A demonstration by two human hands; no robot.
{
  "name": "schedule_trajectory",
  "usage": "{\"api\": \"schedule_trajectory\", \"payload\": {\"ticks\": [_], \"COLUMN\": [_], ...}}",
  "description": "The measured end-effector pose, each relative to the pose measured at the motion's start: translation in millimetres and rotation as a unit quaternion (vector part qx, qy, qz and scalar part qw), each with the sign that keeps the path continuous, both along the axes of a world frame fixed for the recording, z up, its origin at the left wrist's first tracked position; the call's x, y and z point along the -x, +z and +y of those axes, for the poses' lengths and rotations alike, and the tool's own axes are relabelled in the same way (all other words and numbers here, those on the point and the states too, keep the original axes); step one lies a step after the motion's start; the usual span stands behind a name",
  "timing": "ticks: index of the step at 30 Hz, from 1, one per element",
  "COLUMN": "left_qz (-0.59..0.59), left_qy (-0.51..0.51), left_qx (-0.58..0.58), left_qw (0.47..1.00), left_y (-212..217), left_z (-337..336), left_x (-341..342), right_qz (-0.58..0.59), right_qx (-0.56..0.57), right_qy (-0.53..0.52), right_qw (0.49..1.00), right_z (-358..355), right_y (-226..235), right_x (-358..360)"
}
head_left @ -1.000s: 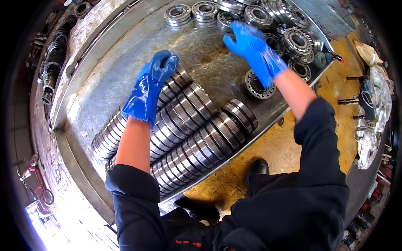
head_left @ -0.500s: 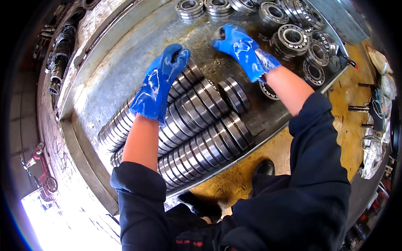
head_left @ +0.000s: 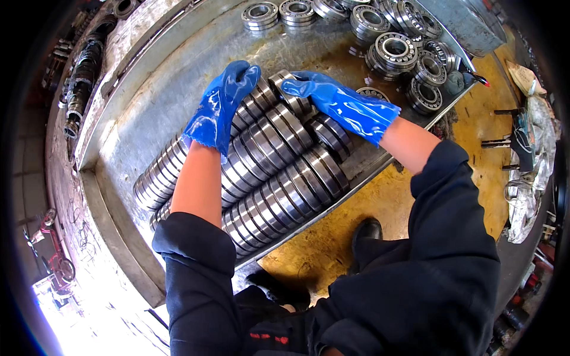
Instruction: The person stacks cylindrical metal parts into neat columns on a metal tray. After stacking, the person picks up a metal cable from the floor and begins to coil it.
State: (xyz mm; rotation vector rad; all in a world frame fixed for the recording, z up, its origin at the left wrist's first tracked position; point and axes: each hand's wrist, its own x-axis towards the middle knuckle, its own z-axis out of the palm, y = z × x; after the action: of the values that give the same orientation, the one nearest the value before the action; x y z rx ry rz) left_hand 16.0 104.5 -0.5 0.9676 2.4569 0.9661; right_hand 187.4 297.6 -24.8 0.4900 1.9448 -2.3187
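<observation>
Three rows of shiny steel roller bearings point(head_left: 261, 155) lie on edge, side by side, on a metal tray table point(head_left: 178, 77). My right hand point(head_left: 317, 89), in a long blue rubber glove, is closed on a single bearing point(head_left: 289, 92) at the upper end of the far row, its thumb across the ring. Beside it, my blue-gloved left hand point(head_left: 234, 86) curls over that same row. Its fingers are bent, and what lies under them is hidden. A short pair of bearings point(head_left: 330, 135) stands on edge near the middle row's end.
Several bearings lie flat, partly stacked, at the table's far right point(head_left: 396, 50), with more along the far edge point(head_left: 260, 15). A red-tipped tool point(head_left: 480, 79) lies at the right rim. My dark boot point(head_left: 367, 230) stands on the yellowish floor point(head_left: 314, 255).
My right hand has come nearer and slightly left, onto the far row's end, where a bearing now shows in its grip. My left hand stays over the row.
</observation>
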Motion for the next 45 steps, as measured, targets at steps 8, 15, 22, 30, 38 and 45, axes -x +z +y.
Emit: {"api": "schedule_trajectory", "payload": {"ticks": [8,15,22,30,38,45], "left_qz": [-0.014,-0.006,-0.005,-0.011,0.021,0.001], "left_qy": [-0.018,-0.010,0.001,0.005,-0.004,0.017], "left_qx": [-0.026,-0.017,0.001,-0.032,-0.024,0.014], "left_qw": [0.999,1.000,1.000,0.999,0.999,1.000], "left_y": [2,5,1,5,6,14], "left_z": [1,-2,4,-3,1,-5], "left_x": [-7,-6,-8,-13,-13,-14], "right_qz": [-0.039,-0.037,0.002,-0.023,-0.059,-0.136], "right_qx": [0.124,0.202,0.077,-0.502,-0.419,-0.389], "right_qy": [-0.033,-0.023,-0.069,0.246,0.213,0.023], "right_qw": [0.991,0.978,0.995,0.829,0.880,0.911], "right_z": [-9,-1,18,22,34,32], "right_y": [-6,-17,-38,0,-40,45], "right_x": [-66,-71,-83,-151,-155,-40]}}
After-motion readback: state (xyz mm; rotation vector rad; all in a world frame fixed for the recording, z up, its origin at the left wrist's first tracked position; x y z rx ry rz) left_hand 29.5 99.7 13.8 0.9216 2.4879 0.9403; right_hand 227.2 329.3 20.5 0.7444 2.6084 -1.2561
